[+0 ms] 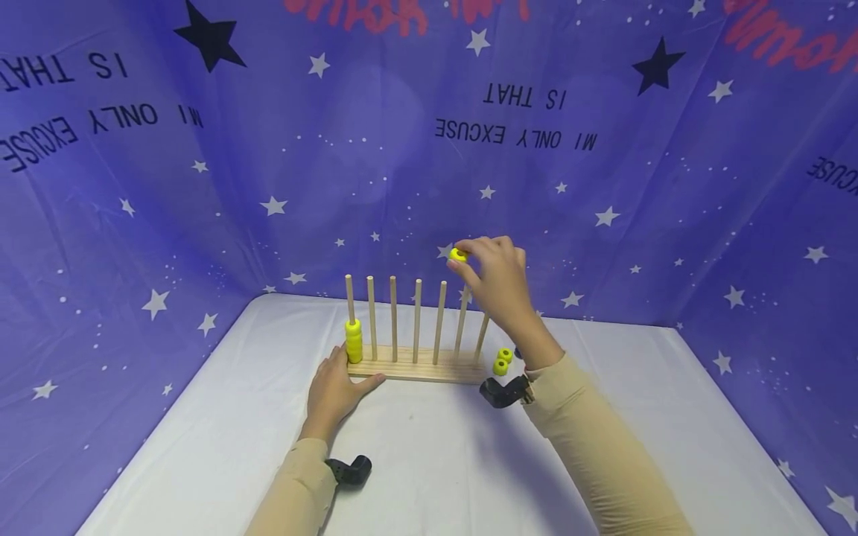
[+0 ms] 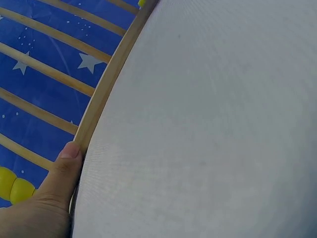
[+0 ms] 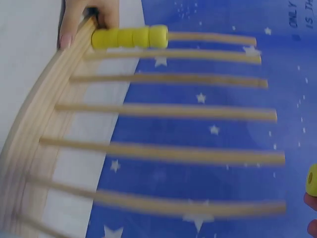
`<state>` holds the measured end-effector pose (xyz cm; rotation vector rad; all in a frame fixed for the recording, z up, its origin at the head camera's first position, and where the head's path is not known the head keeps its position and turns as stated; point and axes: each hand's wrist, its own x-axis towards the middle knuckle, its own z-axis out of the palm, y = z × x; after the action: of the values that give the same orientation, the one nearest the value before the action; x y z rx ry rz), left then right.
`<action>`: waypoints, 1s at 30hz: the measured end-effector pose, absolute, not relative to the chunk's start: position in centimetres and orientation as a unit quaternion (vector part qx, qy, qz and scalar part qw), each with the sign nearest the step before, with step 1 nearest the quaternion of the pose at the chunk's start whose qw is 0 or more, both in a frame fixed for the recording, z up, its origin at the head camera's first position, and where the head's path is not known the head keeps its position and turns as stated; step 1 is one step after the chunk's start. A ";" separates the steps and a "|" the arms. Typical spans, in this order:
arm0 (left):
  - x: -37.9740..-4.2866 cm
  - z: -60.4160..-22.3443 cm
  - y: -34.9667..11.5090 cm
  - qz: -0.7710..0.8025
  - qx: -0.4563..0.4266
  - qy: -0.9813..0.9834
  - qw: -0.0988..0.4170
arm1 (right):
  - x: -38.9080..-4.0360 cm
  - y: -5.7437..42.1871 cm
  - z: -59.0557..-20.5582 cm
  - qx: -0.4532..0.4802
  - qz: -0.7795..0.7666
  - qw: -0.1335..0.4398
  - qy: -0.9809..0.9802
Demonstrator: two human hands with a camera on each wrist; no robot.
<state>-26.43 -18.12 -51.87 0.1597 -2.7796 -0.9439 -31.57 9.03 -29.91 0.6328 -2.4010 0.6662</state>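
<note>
A wooden peg rack (image 1: 415, 372) stands on the table, with a row of several upright pegs. Several yellow beads (image 1: 354, 342) are stacked on its leftmost peg. My left hand (image 1: 333, 393) grips the left end of the base, its thumb (image 2: 64, 163) along the front edge. Above the right-hand pegs, my right hand (image 1: 499, 286) pinches one yellow bead (image 1: 458, 255) between thumb and fingertips. In the right wrist view this bead (image 3: 312, 181) shows at the right edge, apart from the pegs. Two loose yellow beads (image 1: 500, 367) lie by the rack's right end.
A white cloth (image 1: 415, 461) covers the table. Purple fabric (image 1: 402, 149) with stars and lettering stands behind and at both sides. Each wrist carries a black camera mount (image 1: 351, 470). A small dark thing beside the loose beads is mostly hidden by the right wrist.
</note>
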 end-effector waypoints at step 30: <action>-26.3 -51.9 -18.2 -0.333 0.047 -0.936 0.103 | -30.5 -4.9 -31.3 0.323 0.181 0.239 -0.897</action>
<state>-26.30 -18.24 -51.87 0.1400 -2.7637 -0.9816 -30.55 -4.91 -31.25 0.8857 -2.4571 0.4958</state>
